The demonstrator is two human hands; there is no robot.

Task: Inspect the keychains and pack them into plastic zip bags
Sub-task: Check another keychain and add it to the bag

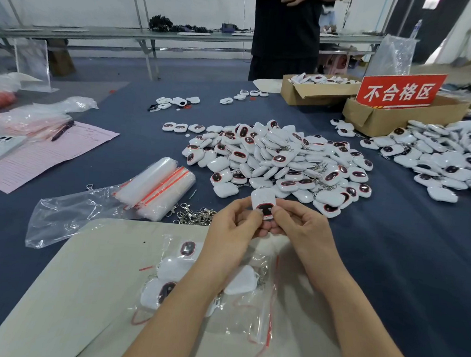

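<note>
One keychain (263,201), pinched between fingers (279,212)

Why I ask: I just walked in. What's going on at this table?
A person is checking keychains by hand. The left hand and right hand pinch one white keychain between their fingers, held up above a zip bag that already holds several keychains on a pale board. A big pile of keychains waits behind, and a bundle of empty bags lies to the left.
</note>
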